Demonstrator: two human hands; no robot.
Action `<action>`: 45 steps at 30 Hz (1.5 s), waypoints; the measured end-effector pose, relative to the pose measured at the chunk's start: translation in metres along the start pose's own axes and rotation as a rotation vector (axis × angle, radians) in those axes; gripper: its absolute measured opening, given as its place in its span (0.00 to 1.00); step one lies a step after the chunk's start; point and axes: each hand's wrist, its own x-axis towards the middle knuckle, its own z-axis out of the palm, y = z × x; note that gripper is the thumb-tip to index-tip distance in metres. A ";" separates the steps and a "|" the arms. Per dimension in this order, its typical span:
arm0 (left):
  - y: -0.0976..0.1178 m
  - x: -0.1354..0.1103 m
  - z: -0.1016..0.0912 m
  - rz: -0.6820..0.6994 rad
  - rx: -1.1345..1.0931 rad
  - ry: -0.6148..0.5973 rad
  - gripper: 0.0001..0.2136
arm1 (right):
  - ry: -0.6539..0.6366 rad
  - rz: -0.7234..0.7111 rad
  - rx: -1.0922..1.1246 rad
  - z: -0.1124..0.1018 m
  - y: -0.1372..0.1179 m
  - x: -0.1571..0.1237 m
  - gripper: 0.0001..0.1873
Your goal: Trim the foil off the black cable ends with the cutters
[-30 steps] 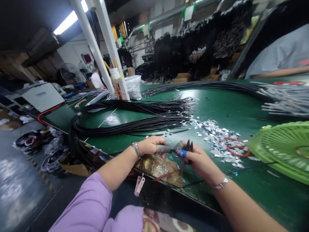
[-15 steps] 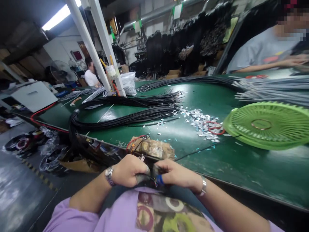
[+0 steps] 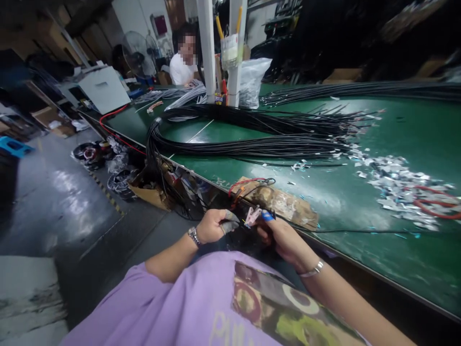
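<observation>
Left of the frame: reels (image 3: 90,153) lie on the floor (image 3: 68,192) beside the table. Lower centre: the left hand (image 3: 216,226), wearing a watch (image 3: 193,235), is closed, its thumb and fingers pinched on a thin dark wire (image 3: 247,223). The wire's coloured tips project just right of those fingertips, at the near edge of the table (image 3: 187,170). At the tips is a pink peg (image 3: 253,216), between the two hands; contact between wire and peg cannot be determined. Right of centre: the right hand (image 3: 286,238), blue tape (image 3: 267,216) on its thumb, is just beside the peg, fingers curled; its grip cannot be determined. Behind the hands, on the table, lies cardboard (image 3: 288,204). Right of the frame: silvery scraps (image 3: 392,180) lie around red handles (image 3: 437,210).
</observation>
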 end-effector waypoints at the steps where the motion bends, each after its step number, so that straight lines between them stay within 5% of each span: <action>1: -0.001 0.002 0.002 -0.006 0.001 -0.008 0.09 | 0.011 0.010 0.015 0.003 -0.001 0.002 0.30; 14: -0.018 0.008 0.008 0.042 -0.124 -0.034 0.11 | 0.058 0.002 0.264 0.016 0.004 0.007 0.30; 35: -0.020 0.009 0.023 -0.337 -0.567 -0.160 0.29 | 0.166 -0.060 0.389 0.025 0.007 0.008 0.30; 45: -0.015 -0.007 0.017 -0.112 -0.352 -0.156 0.23 | 0.088 -0.007 0.359 0.021 0.013 0.006 0.28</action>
